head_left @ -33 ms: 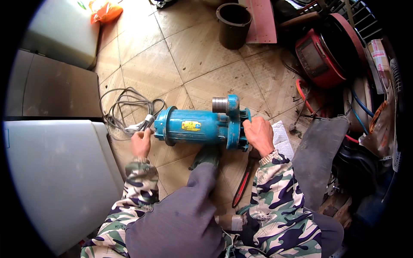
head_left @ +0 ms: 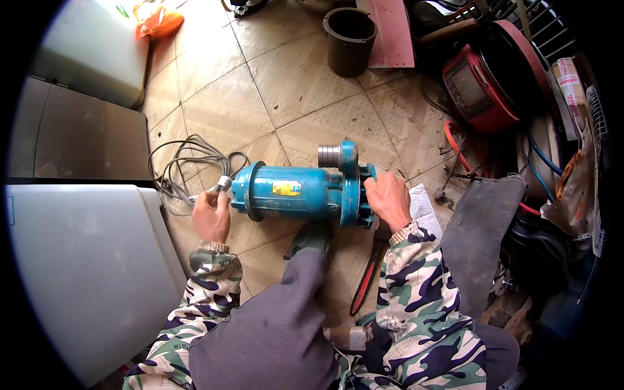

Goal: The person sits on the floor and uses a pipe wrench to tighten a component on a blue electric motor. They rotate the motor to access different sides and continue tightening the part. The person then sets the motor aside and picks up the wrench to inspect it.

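A blue electric pump (head_left: pixel 299 190) lies on its side on the tiled floor, with a ribbed metal outlet (head_left: pixel 329 156) facing left from its far right side. My right hand (head_left: pixel 388 200) is wrapped over the flanged right end of the pump. At the other end, my left hand (head_left: pixel 212 216) has its fingers closed on the grey power cable (head_left: pixel 195 144), close to a white band (head_left: pixel 223 182) on it. Loose coils of that cable spread on the floor beyond. What exactly sits between the left fingertips is partly hidden. My shoe (head_left: pixel 309 239) stands just nearer than the pump.
A red-handled tool (head_left: pixel 366 286) lies by my right forearm, near a white cloth (head_left: pixel 424 211) and a dark rubber sheet (head_left: pixel 484 240). Pale cabinets (head_left: pixel 91 273) flank the left. Beyond stand a rusty cylinder (head_left: pixel 351 49) and a red appliance (head_left: pixel 471 91).
My left hand has shifted slightly left, away from the pump's end, and turned a little. My right hand keeps its place on the pump.
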{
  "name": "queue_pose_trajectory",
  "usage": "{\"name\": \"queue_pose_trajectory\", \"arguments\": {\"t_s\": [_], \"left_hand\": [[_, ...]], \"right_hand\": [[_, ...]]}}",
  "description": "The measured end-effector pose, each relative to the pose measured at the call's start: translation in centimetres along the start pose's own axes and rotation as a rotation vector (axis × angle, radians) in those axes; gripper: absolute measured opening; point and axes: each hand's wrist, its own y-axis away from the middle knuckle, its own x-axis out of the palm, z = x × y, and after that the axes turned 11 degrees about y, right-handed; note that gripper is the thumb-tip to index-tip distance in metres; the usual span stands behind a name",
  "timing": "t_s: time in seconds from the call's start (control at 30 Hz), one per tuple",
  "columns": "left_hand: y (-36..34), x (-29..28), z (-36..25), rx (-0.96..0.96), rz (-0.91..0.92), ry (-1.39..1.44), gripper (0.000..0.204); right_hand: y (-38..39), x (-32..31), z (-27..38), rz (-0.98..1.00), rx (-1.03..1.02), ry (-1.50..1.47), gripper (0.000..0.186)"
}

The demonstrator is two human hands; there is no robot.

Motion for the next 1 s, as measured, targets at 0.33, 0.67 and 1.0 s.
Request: {"name": "queue_pose_trajectory", "arguments": {"t_s": [0.33, 0.67, 1.0], "left_hand": [[-5.6, 6.7, -6.6, 0.027, 0.415, -0.226, 0.062], [-8.1, 8.8, -7.0, -0.188, 0.537, -0.354, 0.049], [-7.3, 10.5, -7.3, -0.218, 0.67, -0.514, 0.048]], "right_hand": [[-0.9, 0.0, 0.8, -0.047, 0.044, -0.099, 0.049], [4.6, 4.1, -0.8, -0.401, -0.069, -0.206, 0.044], [5.9, 3.3, -2.3, -0.363, -0.01, -0.203, 0.043]]}}
